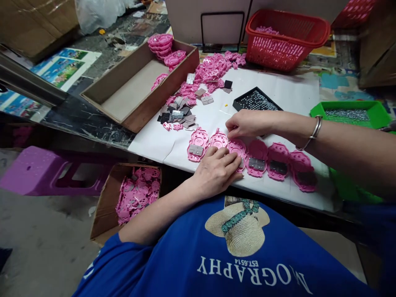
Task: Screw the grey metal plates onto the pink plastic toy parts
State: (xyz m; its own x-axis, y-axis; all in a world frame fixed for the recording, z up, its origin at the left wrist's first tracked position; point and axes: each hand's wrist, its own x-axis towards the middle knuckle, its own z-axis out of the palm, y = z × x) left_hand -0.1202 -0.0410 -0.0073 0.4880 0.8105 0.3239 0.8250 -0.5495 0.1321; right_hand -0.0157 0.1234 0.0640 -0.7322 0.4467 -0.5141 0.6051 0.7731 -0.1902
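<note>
Several pink plastic casings stand in a row along the near edge of the white work surface. My left hand [215, 169] lies over the lower parts of the second and third casings, its fingers stretched out and pressing on them. Over the upper edge of the third casing [237, 147], my right hand [243, 123] is closed in a pinch; whatever its fingertips hold is hidden. The leftmost casing [198, 142] has a grey metal plate [196, 150] across its lower half. Similar plates show in the casings to the right, such as the fourth casing [257, 152].
Behind my right hand lies a black tray [255, 99] of small metal parts. A green tray [349, 113] is at right, a red basket [275, 53] at the back. Loose pink parts [213, 68] and plates [182, 111] lie near a shallow cardboard box [139, 95].
</note>
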